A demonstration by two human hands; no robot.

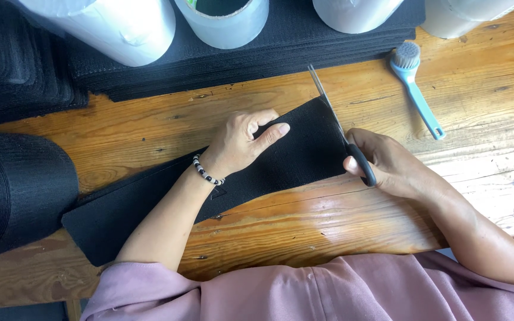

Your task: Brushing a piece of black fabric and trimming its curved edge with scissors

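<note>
a: that black strip [209, 190] lies flat on the wooden table [340, 226], its long axis running from lower left up to upper right, and the cut end is the upper right one

b: and the scissors [337, 122]?

a: at that very end, blades lying across the strip's width and pointing away from the person, tips past its far edge. the right hand [388, 163] is clamped around the black handles, right at the strip's near right corner

b: so the right hand is the nearer one to the edge?

a: yes. the left hand [242, 142] lies on top of the strip just left of the blades, fingers together and pressed flat, thumb stretched toward the scissors. it grips nothing, it only pins the material down. there's a beaded bracelet [206, 172] on that wrist

b: what's the strip like?

a: dark, matte, a coarse woven or mesh-like surface, flexible but lying flat. slim metal blades against it, and the table is glossy, grainy wood

b: and around it?

a: a stack of black sheets [239, 56] at the far side with pale rolls of clear film [120, 30] on top, a big black roll [13, 190] at the left, and a light blue brush [414, 86] to the far right, well apart from the hands
</note>
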